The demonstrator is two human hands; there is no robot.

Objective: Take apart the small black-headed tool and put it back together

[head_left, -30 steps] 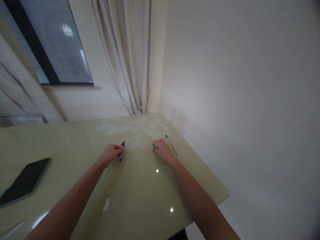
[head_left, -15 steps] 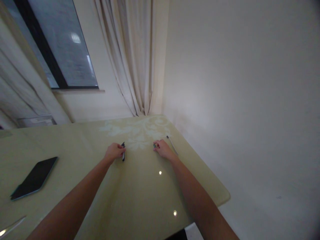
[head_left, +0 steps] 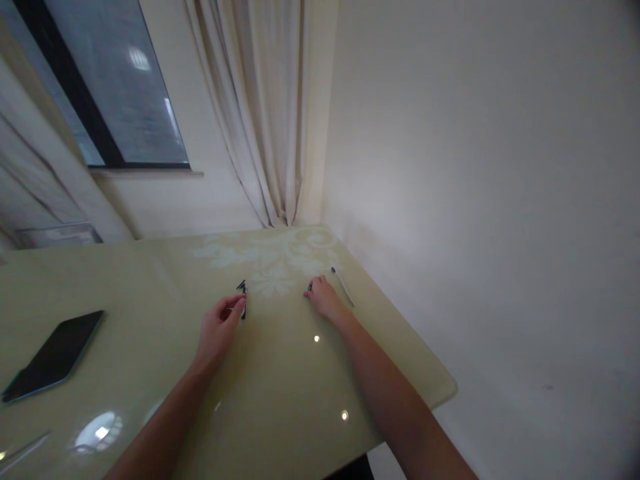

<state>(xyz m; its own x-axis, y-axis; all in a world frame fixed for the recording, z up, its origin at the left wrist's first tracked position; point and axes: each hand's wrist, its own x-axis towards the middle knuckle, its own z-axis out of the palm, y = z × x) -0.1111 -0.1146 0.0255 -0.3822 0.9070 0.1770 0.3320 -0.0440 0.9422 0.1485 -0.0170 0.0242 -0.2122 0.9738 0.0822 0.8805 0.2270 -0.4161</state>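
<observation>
On the glossy yellow-green table (head_left: 270, 373), my left hand (head_left: 221, 327) pinches a small dark-and-silver item (head_left: 243, 289), whose upper end shows thin dark prongs. To its right, my right hand (head_left: 321, 295) rests low over the tabletop with its fingers closed round a small dark object (head_left: 310, 287), mostly hidden by them. Just beyond the right hand lies a thin white stick (head_left: 344, 287) with a dark tip, touching neither hand.
A black flat case or tablet (head_left: 57, 353) lies at the left. A thin, shiny item (head_left: 25, 448) is at the lower left. Curtains (head_left: 270, 120) and a window stand behind the table, and a wall rises along its right edge.
My left hand has turned and its grip sits lower on the item, showing more of the prongs. My right hand has closed further over its small object. The view has shifted slightly.
</observation>
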